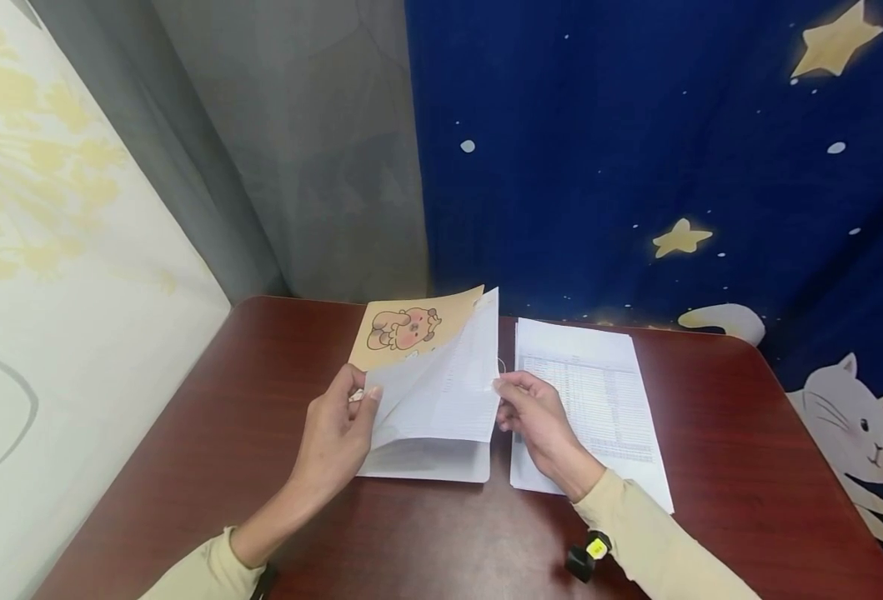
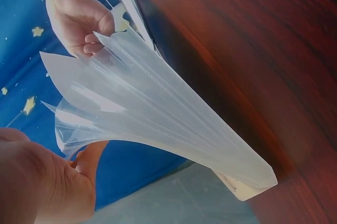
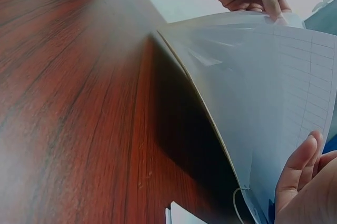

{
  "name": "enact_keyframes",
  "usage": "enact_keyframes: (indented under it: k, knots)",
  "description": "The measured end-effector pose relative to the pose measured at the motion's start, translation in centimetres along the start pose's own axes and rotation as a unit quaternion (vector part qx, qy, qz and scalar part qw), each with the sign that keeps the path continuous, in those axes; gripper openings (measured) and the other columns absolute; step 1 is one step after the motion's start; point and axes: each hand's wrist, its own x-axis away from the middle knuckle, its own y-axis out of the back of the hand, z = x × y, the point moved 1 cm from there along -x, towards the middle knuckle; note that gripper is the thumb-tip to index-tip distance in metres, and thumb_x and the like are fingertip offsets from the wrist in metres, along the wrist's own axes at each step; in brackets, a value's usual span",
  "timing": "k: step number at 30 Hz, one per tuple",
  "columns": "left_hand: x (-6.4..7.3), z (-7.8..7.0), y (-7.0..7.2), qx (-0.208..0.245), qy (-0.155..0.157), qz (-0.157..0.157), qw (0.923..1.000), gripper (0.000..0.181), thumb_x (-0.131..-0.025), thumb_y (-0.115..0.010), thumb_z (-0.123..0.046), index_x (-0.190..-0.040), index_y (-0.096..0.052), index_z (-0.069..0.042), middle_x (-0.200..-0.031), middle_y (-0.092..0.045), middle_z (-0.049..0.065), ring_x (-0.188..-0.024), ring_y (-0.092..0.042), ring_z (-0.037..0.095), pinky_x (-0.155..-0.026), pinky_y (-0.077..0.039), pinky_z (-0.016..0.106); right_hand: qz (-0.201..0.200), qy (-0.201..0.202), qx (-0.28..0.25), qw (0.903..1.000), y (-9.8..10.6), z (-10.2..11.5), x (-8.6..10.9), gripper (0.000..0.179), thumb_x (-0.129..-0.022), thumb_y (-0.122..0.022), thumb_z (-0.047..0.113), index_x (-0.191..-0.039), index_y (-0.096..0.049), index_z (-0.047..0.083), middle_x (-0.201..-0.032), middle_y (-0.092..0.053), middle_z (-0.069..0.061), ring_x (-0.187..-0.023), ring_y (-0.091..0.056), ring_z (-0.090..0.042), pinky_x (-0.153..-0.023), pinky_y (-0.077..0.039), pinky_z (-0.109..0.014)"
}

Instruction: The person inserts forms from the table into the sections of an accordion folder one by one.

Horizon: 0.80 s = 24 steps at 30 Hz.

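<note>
A folder with a tan cover (image 1: 388,329), printed with a cartoon animal, lies on the table with its clear plastic sleeves (image 2: 137,98) fanned up. My left hand (image 1: 336,425) pinches the raised sleeves at their left edge between thumb and fingers. At the opposite edge my right hand (image 1: 537,412) pinches a white sheet with ruled lines (image 3: 310,71), which stands at the folder's sleeves. How far the sheet sits inside a sleeve is hard to tell. A thin loop of cord (image 3: 237,205) hangs at the folder's edge.
To the right of the folder, partly under my right forearm, lies a stack of printed sheets (image 1: 614,408). Everything rests on a dark red wooden table (image 1: 276,375). Behind it hang a grey curtain (image 1: 321,167) and a blue starry curtain (image 1: 561,200).
</note>
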Motion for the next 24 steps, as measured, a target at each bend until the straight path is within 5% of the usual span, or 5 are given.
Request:
enact_keyframes:
  k: [19, 24]
  knots:
    - [0.0, 0.0, 0.1, 0.011, -0.001, 0.009, 0.9999, 0.009, -0.098, -0.055, -0.018, -0.094, -0.048, -0.012, -0.078, -0.073, 0.01, -0.063, -0.068, 0.015, -0.039, -0.045, 0.03, -0.003, 0.012, -0.016, 0.9998, -2.2, -0.2, -0.7, 0.02, -0.09, -0.064, 0.017, -0.106, -0.061, 0.004, -0.07, -0.054, 0.002, -0.056, -0.052, -0.009, -0.052, -0.043, -0.022]
    - [0.1, 0.2, 0.0, 0.006, -0.004, 0.019, 0.9998, 0.013, -0.098, -0.054, -0.022, -0.095, -0.048, -0.011, -0.057, -0.061, 0.006, -0.045, -0.051, 0.006, -0.034, -0.033, 0.025, -0.004, 0.008, -0.007, 0.9999, -2.5, -0.4, -0.8, 0.021, -0.09, -0.065, 0.019, -0.106, -0.062, 0.005, -0.071, -0.055, 0.002, -0.058, -0.053, -0.01, -0.053, -0.043, -0.023]
